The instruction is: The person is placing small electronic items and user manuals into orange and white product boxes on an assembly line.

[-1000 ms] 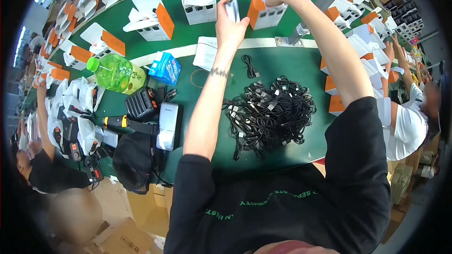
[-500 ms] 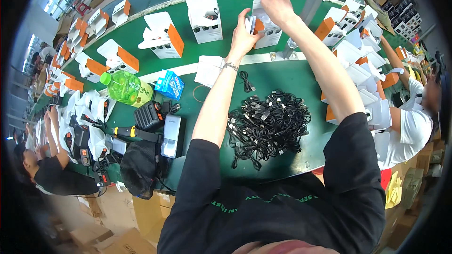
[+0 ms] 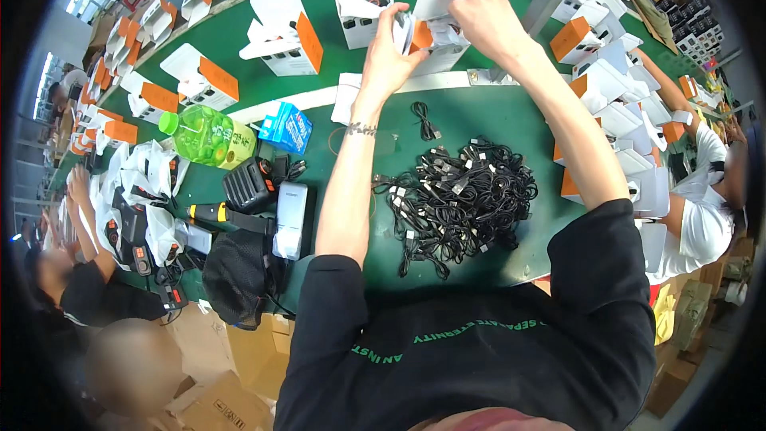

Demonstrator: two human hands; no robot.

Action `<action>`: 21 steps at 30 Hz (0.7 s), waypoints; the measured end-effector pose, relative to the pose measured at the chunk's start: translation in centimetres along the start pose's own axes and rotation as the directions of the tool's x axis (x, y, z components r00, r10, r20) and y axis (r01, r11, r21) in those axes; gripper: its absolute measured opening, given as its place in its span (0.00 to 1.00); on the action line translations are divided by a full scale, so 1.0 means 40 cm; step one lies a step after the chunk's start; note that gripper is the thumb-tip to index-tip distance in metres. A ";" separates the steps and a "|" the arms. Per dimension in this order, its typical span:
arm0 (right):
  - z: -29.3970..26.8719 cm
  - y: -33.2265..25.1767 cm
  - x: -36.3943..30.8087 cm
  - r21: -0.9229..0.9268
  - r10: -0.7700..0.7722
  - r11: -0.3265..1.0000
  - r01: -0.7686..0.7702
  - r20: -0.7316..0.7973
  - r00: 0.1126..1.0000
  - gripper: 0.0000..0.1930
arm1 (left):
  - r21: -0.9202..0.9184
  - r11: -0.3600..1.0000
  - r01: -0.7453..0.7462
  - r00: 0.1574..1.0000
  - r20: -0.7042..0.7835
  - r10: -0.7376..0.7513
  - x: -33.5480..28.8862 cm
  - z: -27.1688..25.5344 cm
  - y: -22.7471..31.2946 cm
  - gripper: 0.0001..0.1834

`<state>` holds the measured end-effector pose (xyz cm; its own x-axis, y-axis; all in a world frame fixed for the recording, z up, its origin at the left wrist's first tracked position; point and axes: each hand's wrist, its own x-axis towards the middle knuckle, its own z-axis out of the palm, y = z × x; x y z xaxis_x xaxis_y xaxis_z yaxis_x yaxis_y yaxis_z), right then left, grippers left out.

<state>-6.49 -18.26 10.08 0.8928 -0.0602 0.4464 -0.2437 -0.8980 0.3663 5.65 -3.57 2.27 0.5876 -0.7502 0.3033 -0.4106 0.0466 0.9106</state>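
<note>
At the far side of the bench, an open white box [image 3: 445,57] with an orange side stands with its lid up. My left hand [image 3: 387,64] is closed at the box's left edge, fingers and thumb around a thin white piece [image 3: 405,33] that looks like a side flap. My right hand [image 3: 491,22] is bent over the box's opening at the lid's right edge. Its fingertips are partly hidden, and I cannot make out what they grip. Nearer me lies a heap of bundled black cables [image 3: 467,203], with one cable bundle [image 3: 425,121] apart from it.
More open boxes [image 3: 287,36] stand along the green bench [image 3: 351,271]. On the left are a green drink bottle [image 3: 207,137], a blue carton [image 3: 285,128], a silver-grey device [image 3: 291,219] and a black mesh bag [image 3: 239,275]. Stacked boxes [image 3: 614,120] and a co-worker [image 3: 694,199] are on the right.
The whole view has shifted slightly. Both hands stay at the same box; the right hand's fingers are more spread over its opening and lid edge.
</note>
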 end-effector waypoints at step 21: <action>-0.090 -0.094 -0.033 0.244 -0.118 0.958 0.148 -0.131 0.984 0.09 | -0.107 0.993 0.041 0.999 -0.014 -0.043 -0.216 -0.137 0.042 0.39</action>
<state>-8.11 -13.24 11.06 0.8580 0.1039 0.5031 -0.0093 -0.9760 0.2174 3.68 6.60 2.72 0.6139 -0.7425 0.2680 -0.3090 0.0863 0.9471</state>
